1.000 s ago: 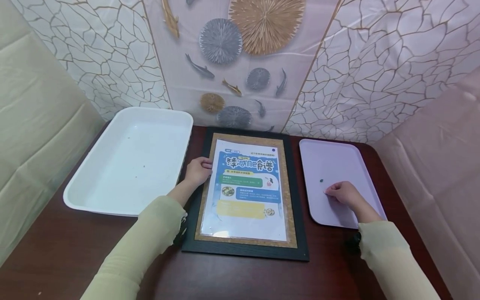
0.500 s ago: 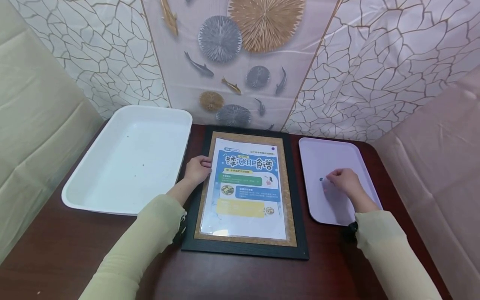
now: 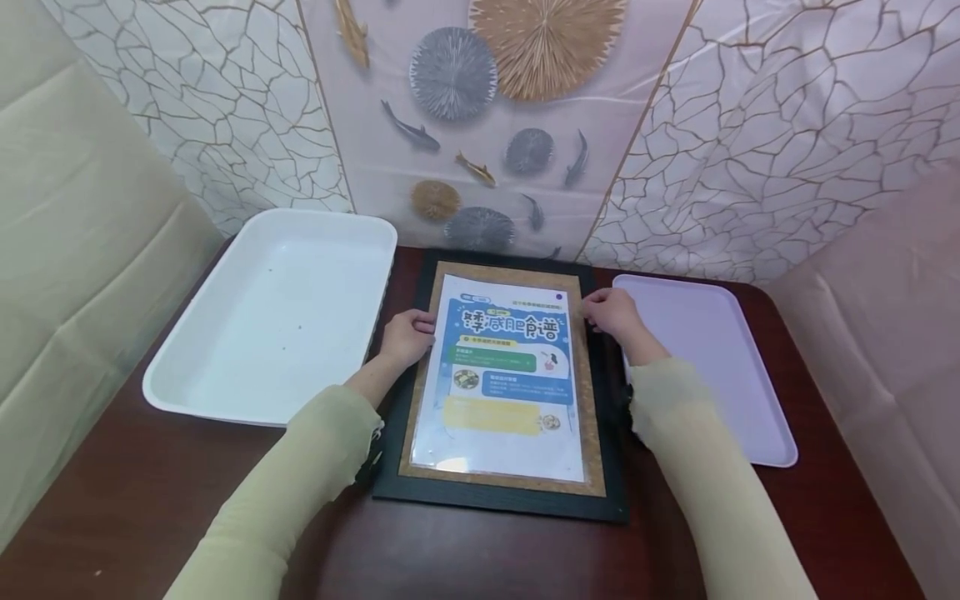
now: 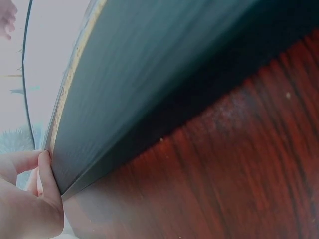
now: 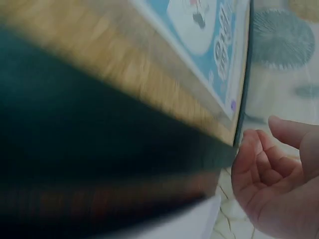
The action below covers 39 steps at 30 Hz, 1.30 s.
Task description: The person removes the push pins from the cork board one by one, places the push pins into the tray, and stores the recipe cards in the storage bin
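A corkboard with a black frame lies on the dark table, a laminated poster flat on its cork. A purple dot, perhaps a pin head, marks the poster's top right corner. My left hand rests at the board's left side; in the left wrist view its thumb and finger meet at the cork's edge. At the board's upper right side is my right hand. Its fingers curl with the thumb apart in the right wrist view, where I cannot tell whether a small thing is held.
To the left stands a white tray with several tiny dark specks. A lilac tray lies to the right, partly under my right forearm. Patterned cloth hangs behind the table, and plain cloth closes off the sides.
My right hand has left the lilac tray and moved left and up to the board's edge. The small dark thing on that tray no longer shows; my arm covers that spot. My left hand stays put.
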Tool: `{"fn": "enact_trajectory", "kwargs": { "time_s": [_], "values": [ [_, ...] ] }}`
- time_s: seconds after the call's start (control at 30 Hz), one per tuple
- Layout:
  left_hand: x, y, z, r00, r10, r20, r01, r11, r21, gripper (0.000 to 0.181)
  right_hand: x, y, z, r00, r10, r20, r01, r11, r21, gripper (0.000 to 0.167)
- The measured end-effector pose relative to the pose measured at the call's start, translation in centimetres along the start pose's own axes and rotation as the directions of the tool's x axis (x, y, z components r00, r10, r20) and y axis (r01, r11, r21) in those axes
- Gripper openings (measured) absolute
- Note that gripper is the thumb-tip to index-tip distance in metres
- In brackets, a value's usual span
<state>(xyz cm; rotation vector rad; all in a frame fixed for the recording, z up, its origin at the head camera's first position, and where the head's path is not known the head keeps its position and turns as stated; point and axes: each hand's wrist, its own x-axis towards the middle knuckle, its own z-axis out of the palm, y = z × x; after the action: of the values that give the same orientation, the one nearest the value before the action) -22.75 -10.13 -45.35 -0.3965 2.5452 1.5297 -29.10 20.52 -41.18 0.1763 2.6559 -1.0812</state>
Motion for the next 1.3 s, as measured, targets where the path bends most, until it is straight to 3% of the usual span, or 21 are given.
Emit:
{"fn": "enact_trajectory", "kwargs": {
  "time_s": [0.27, 0.7, 1.0, 1.3],
  "values": [
    [0.1, -0.1, 0.0, 1.000, -0.005, 0.003, 0.005, 1.000, 0.002, 0.035, 2.4, -1.2, 2.4, 0.994, 0.037, 0.102, -0.041, 0.998, 0.038, 0.038],
    [0.3, 0.2, 0.0, 1.000, -0.010, -0.016, 0.010, 1.000, 0.005, 0.032, 5.1, -1.2, 3.0, 0.999, 0.047, 0.021, -0.047, 0.999, -0.002, 0.024],
    [0.3, 0.1, 0.0, 1.000, -0.010, -0.018, 0.010, 1.000, -0.011, 0.031, 5.1, -1.2, 3.2, 0.999, 0.035, 0.007, -0.035, 0.998, -0.052, 0.019],
    [0.2, 0.0, 0.0, 1.000, -0.008, -0.023, 0.008, 1.000, -0.002, 0.032, 4.9, -1.5, 2.9, 0.992, 0.071, 0.105, -0.068, 0.997, -0.029, 0.022]
  ]
}}
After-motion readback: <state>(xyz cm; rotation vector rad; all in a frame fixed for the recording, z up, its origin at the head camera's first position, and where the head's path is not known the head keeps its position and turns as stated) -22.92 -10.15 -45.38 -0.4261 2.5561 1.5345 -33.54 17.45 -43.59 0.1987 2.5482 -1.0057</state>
